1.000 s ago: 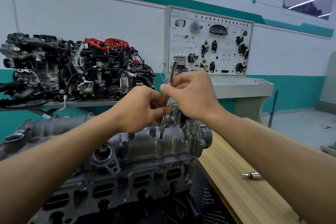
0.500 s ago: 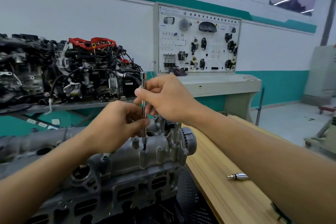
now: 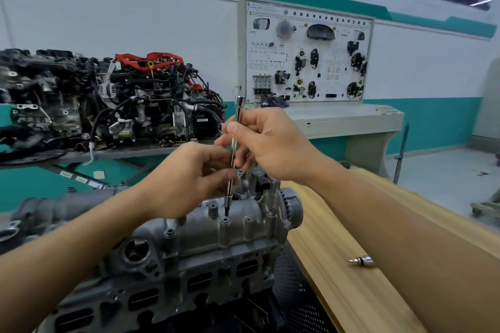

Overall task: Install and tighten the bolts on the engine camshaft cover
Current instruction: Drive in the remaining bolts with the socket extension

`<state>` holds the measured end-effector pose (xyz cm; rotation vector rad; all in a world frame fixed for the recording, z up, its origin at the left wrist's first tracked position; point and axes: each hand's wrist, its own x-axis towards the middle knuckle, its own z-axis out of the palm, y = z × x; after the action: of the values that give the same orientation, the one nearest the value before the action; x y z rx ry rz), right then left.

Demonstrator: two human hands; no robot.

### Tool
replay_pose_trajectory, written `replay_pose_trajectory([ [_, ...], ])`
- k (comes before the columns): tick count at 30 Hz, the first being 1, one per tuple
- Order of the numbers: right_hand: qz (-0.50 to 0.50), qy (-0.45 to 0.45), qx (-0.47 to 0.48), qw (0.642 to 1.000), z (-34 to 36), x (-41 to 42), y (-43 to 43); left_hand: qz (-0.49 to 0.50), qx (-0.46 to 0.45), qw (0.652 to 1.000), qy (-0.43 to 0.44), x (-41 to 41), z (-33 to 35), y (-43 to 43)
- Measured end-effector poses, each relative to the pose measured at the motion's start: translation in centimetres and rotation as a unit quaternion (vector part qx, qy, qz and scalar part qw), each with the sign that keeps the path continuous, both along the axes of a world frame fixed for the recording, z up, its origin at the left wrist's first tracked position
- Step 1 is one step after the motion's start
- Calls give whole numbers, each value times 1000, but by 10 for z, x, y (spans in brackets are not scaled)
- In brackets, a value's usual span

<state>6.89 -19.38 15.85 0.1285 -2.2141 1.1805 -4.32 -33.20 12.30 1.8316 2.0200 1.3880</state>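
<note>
Two hands, the left hand (image 3: 189,178) and right hand (image 3: 270,143), pinch a long thin driver (image 3: 233,154) whose tip hangs just below the fingers above a bolt (image 3: 225,222) in the camshaft cover (image 3: 238,224), so next it must drop in and turn.

Automotive training workshop: engines (image 3: 113,100), wiring board (image 3: 305,54)

One head-worn wide view looks forward and down, close over the engine (image 3: 205,246)
</note>
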Motion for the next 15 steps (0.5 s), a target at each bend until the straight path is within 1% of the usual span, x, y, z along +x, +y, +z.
replay_pose_trajectory([
  [6, 20, -56, 1, 998, -8, -5, 4, 33, -2, 999, 42, -3, -9, 2],
  [12, 55, -70, 7, 996, -8, -10, 14, 44, 0, 997, 64, -8, -11, 4],
  [15, 76, -64, -6, 995, -11, -10, 19, 44, 2, 997, 64, -8, -15, 6],
])
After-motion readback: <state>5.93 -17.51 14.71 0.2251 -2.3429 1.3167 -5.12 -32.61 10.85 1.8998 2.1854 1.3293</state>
